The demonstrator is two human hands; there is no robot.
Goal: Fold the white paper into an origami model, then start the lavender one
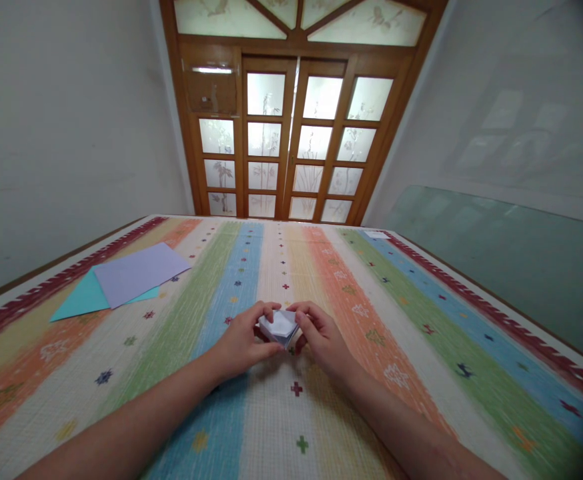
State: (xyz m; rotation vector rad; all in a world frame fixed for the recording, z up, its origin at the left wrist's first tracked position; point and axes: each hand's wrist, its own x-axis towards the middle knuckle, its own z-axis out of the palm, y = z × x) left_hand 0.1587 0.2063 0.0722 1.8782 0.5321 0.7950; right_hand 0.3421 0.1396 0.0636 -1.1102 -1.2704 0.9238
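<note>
A small folded piece of pale lilac paper point(281, 327) sits between both hands, just above the striped tablecloth point(381, 313). My left hand point(241, 341) pinches its left side, fingers curled round the edge. My right hand point(321, 337) grips the right side with thumb and fingers closed. Both forearms reach in from the bottom of the view.
A lilac paper sheet point(139, 272) lies on a turquoise sheet point(79, 300) at the table's far left. A small white slip point(375, 235) rests near the far right corner. A wooden glazed door point(291, 147) stands behind the table, and a glass pane point(511, 260) leans at right.
</note>
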